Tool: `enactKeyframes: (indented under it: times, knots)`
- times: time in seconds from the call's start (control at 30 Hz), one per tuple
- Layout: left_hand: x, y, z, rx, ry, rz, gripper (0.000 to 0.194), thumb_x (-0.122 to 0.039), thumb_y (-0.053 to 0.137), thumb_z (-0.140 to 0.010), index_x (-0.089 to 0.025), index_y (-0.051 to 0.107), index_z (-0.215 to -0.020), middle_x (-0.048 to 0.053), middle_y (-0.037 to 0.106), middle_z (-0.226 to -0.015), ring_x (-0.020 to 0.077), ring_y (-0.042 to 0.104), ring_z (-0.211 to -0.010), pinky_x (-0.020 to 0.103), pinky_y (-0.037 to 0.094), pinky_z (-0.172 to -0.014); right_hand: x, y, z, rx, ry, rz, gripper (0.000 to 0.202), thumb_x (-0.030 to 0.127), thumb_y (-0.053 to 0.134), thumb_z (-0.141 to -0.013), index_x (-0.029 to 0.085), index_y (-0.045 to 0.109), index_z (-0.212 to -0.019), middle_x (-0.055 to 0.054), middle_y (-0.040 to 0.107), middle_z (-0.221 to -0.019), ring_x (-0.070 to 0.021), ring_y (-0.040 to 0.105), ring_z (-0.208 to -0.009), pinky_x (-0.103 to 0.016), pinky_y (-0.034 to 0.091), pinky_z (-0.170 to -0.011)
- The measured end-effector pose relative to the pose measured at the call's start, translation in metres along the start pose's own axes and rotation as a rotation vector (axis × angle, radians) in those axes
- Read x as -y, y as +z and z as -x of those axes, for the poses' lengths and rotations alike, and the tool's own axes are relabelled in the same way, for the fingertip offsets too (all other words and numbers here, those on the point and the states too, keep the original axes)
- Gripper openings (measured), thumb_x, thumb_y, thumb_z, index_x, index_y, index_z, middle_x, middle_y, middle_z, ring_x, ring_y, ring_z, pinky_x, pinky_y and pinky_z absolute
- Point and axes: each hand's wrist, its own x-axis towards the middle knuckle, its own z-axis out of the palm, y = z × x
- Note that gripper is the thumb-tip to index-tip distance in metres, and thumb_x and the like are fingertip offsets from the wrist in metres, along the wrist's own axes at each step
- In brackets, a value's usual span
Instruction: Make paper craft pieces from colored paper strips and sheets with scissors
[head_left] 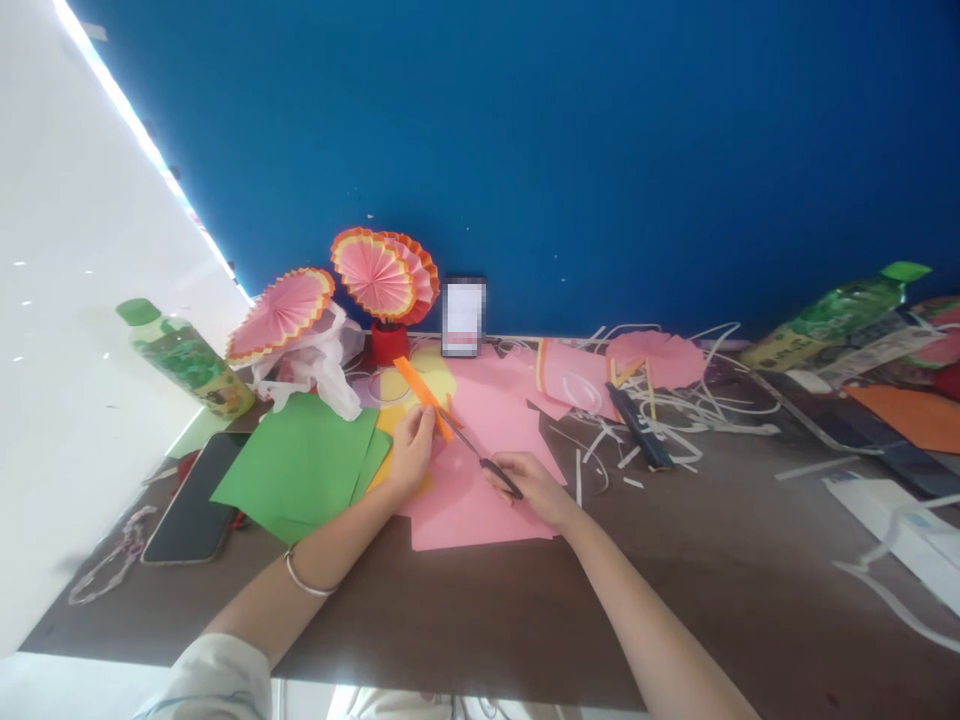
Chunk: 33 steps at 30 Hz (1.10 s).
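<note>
My left hand [413, 447] pinches a narrow orange paper strip [411, 378] over the middle of the table. In my right hand [531, 484] is a pair of scissors [498, 476] with dark handles, its blades pointing up and left to the strip beside my left fingertips. Whether the blades are parted I cannot tell. Beneath both hands lie pink paper sheets [480, 520], with yellow paper [435, 372] partly under them. Green sheets [300, 465] lie just left of my left hand.
Pleated paper fans [373, 275] rise from a red pot [390, 345] at the back, beside a propped phone [463, 318]. A dark phone [196, 500] and a bottle [187, 360] are left. Paper scraps [675, 410] and a black cutter-like tool [639, 428] lie right.
</note>
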Motion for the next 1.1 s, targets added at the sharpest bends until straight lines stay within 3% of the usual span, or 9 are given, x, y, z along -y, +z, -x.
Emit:
enactKeyframes:
  times: [0.3,0.6,1.1]
  knots:
    - [-0.003,0.003,0.005,0.138,0.005,0.024,0.035,-0.044,0.041,-0.083,-0.017,0.04,-0.062,-0.005,0.037,-0.053,0.0063,0.033,-0.046,0.02,0.026,-0.044,-0.005,0.0,-0.001,-0.011,0.011,-0.078,0.031,0.041,0.057,-0.076,0.016,0.049,-0.059,0.006,0.042,-0.046,-0.0062,0.037,-0.043,-0.023,0.026,-0.047]
    - [-0.003,0.002,0.011,0.219,0.073,-0.141,0.035,-0.042,0.039,-0.084,-0.017,0.043,-0.061,-0.002,0.044,-0.057,0.0099,0.042,-0.055,0.023,0.035,-0.055,-0.005,0.0,-0.002,0.027,0.008,-0.151,0.032,0.043,0.058,-0.074,0.014,0.052,-0.061,0.005,0.042,-0.044,-0.0062,0.037,-0.041,-0.023,0.024,-0.046]
    - [-0.007,0.005,0.015,0.236,0.065,-0.201,0.036,-0.042,0.037,-0.085,-0.017,0.042,-0.06,-0.002,0.043,-0.055,0.011,0.043,-0.055,0.024,0.035,-0.056,0.005,0.005,-0.001,0.024,-0.019,-0.138,0.038,0.05,0.057,-0.072,0.013,0.054,-0.064,0.004,0.043,-0.047,-0.0073,0.038,-0.044,-0.024,0.027,-0.046]
